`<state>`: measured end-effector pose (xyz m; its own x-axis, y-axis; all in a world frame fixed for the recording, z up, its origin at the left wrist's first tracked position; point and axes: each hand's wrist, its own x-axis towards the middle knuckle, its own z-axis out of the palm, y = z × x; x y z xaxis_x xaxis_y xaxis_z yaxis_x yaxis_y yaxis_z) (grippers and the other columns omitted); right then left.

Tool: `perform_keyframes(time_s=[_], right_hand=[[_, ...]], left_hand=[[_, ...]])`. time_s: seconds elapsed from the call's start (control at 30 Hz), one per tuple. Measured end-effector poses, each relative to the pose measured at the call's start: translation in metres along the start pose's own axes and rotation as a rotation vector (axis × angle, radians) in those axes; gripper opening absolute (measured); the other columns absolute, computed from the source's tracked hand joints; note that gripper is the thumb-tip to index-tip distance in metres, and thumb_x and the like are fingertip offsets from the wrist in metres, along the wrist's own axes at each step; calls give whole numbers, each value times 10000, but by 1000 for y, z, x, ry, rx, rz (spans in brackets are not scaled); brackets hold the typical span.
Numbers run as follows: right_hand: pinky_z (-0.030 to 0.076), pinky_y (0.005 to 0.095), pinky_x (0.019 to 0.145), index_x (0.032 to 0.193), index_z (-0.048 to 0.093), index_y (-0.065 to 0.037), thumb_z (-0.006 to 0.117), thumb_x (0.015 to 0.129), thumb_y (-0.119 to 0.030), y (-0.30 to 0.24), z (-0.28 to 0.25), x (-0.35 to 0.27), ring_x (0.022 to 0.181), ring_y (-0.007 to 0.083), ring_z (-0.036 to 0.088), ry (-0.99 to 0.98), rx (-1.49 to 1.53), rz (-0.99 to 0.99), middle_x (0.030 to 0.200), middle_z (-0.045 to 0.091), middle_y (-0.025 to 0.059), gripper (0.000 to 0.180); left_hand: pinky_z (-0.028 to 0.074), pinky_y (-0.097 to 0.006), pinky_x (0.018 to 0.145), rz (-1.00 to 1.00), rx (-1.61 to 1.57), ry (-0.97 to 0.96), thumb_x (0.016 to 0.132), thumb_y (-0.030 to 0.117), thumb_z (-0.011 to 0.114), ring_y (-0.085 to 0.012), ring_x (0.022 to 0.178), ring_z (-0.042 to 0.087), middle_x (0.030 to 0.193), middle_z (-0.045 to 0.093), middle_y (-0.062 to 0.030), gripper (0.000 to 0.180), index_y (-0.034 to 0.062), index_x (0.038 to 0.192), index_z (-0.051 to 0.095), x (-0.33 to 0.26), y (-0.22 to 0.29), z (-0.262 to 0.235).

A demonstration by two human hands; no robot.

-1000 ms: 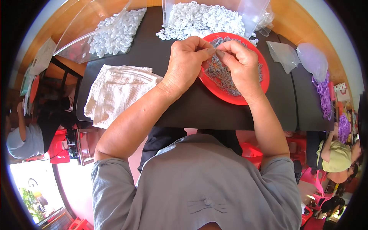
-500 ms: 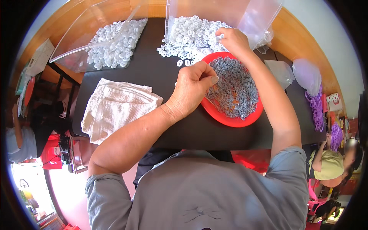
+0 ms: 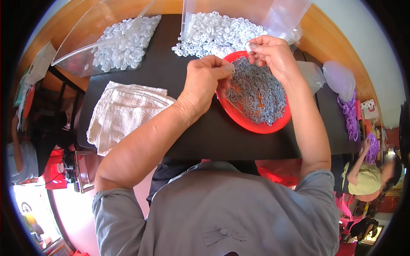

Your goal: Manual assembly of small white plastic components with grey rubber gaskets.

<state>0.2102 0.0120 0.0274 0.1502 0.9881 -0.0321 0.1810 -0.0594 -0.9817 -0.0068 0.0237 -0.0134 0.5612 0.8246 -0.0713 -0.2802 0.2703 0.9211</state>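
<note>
My right hand point(image 3: 275, 55) pinches a small white plastic piece point(image 3: 248, 47) between thumb and forefinger, over the far edge of a red round dish point(image 3: 252, 127). My left hand point(image 3: 200, 83) is closed in a pinch at the dish's left rim; what lies between its fingertips is too small to make out. Many grey screws or plugs point(image 3: 260, 94) fill the dish. Just beyond it, small white oval pieces with holes point(image 3: 218, 32) spill from a clear plastic box point(image 3: 256, 10) onto the dark table point(image 3: 188, 141).
A folded whitish cloth point(image 3: 128, 113) lies on the left. Behind it a second clear box point(image 3: 74, 57) holds more white pieces point(image 3: 121, 45). Plastic bags point(image 3: 339, 77) and purple strands point(image 3: 350, 117) hang at the right. Another person point(image 3: 365, 179) sits far right.
My right hand has drawn back from the white pile with a white piece in its fingers. My left hand has shifted slightly left and away, still pinched. The view has tilted a little.
</note>
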Motion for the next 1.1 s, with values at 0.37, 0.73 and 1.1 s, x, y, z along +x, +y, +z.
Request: perform_keyframes(time_s=[0.37,0.73,1.1], right_hand=[[426,240,568,1006,637,29,609,901,-98,18,21,-61,672,166,632,42,234,-14,858,675,85,167],[415,214,580,994,649,1,629,883,-64,19,36,-69,687,107,608,161,135,-195,852,671,41,130],[431,199,588,995,674,-20,635,870,-25,17,51,-76,727,74,602,187,-25,-327,865,681,30,131]], left_hand=[[439,-253,426,96,-62,-3,879,52,622,-137,549,562,709,605,-75,99,-41,855,597,-2,-5,7],[430,-245,407,42,-88,-28,812,-6,634,-137,529,569,685,624,-90,38,-34,833,621,-5,-3,10],[403,-250,399,68,83,-17,836,17,639,-121,508,546,711,620,-71,74,-43,877,650,-5,-6,15]])
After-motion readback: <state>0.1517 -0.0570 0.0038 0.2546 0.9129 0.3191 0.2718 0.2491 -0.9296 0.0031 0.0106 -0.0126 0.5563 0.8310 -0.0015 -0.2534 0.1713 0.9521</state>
